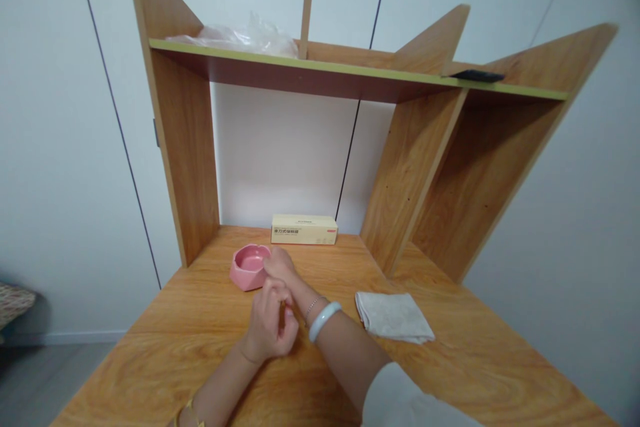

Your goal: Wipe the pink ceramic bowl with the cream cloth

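A pink ashtray [246, 275] with angular sides and a notched rim is at the left of the desk. My right hand [280, 265] reaches across from the right and grips its right edge; the fingertips are hidden behind the wrist and the rim. Closer to me, my left hand [271, 319] is curled, thumb bent toward the fingers, with nothing visible in it. It is just below the right hand, overlapping the right wrist in the view. Whether the ashtray's base rests fully on the desk I cannot tell.
A cream box [304, 230] with printed lettering lies at the back of the desk [200, 333]. To the right is a folded grey cloth [394, 315]. Wooden shelving [300, 70] rises behind, bearing a clear plastic bag [250, 39] and a dark flat object [477, 75].
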The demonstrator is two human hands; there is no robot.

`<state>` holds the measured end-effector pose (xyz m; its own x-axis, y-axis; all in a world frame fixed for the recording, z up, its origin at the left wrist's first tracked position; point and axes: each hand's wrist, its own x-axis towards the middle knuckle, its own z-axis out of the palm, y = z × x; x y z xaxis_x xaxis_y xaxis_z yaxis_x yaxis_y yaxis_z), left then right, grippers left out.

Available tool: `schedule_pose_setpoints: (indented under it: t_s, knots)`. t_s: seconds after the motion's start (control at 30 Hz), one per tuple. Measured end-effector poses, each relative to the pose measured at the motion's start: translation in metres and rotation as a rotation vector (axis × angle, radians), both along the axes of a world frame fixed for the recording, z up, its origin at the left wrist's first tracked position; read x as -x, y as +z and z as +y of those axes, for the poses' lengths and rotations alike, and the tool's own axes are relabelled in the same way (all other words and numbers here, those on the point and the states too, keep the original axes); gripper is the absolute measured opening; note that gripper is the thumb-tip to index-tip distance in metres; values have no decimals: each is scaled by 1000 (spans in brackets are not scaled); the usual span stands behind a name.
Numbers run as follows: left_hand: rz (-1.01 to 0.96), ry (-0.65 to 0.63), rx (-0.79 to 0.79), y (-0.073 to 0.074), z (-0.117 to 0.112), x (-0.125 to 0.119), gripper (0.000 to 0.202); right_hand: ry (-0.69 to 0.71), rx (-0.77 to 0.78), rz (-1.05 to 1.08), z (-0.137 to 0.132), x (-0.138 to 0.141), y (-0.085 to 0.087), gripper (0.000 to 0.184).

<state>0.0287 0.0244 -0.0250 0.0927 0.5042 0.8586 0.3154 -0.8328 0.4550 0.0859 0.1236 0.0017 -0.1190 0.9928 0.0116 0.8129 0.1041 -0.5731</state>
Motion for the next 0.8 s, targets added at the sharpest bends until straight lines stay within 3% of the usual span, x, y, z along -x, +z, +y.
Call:
schedule_pose_setpoints:
  t_s: [0.13, 0.23, 0.37, 0.47, 0.63, 0.8]
  knots:
    - [55, 17, -38, -1, 0, -1, 11, -37, -61, -97, -7, -8, 11, 27]
    - [119, -16, -37, 3, -2, -3, 14, -42, -92, -205, -18, -30, 24, 33]
    - [488, -210, 187, 11, -12, -13, 23, -75, -91, -411, -48, -77, 44, 21]
    - [738, -368, 262, 13, -23, -25, 20, -110, -76, -549, -76, -109, 51, 17]
    - [943, -383, 314, 13, -37, -38, 14, -139, -2, -706, -105, -131, 35, 16]
    - [1083, -300, 398, 15, -36, -36, 13, -139, 83, -831, -101, -133, 11, 24]
